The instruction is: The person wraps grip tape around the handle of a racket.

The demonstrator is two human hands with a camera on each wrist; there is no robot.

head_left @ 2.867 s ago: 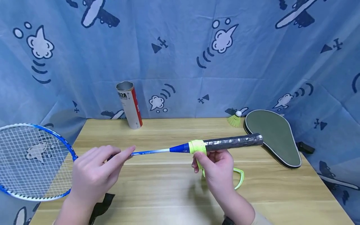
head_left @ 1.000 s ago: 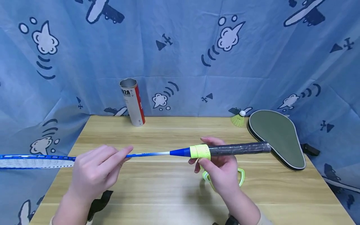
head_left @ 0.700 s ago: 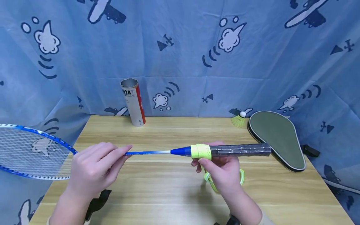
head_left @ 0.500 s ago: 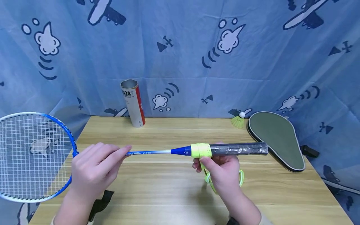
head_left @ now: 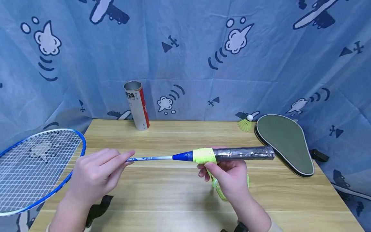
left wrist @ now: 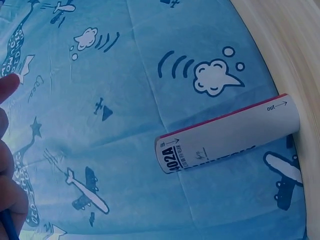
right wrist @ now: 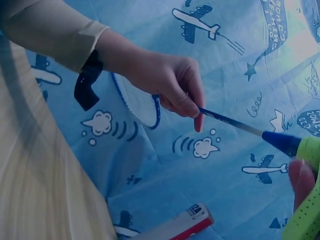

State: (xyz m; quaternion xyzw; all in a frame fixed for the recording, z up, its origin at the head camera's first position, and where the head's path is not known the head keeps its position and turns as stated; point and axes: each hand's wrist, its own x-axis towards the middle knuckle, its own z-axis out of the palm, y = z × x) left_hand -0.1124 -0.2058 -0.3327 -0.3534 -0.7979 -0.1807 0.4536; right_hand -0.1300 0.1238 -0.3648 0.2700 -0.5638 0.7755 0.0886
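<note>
A blue and white badminton racket [head_left: 157,158] lies level across the head view, its strung head at far left. My left hand [head_left: 92,175] pinches the shaft near the head; in the right wrist view the left hand [right wrist: 172,82] shows thumb and fingers on it. Yellow-green perforated grip tape [head_left: 204,155] is wrapped round the top of the dark handle [head_left: 244,153], beside the blue cone. My right hand [head_left: 230,178] grips tape and handle there, thumb in front. Its other fingers are partly hidden behind the handle. Loose tape hangs in a loop below, partly behind this hand.
A shuttlecock tube [head_left: 137,106] stands upright at the back left of the wooden table [head_left: 162,199]. At the back right are a yellow shuttlecock [head_left: 245,124] and a green paddle case [head_left: 285,145]. A patterned blue curtain [head_left: 185,58] hangs behind and beside the table.
The racket has turned about its shaft: its head was edge-on a second ago, then nearly face-on, and is tilted now. The tape band looks slightly wider than at first. Both hands keep their hold.
</note>
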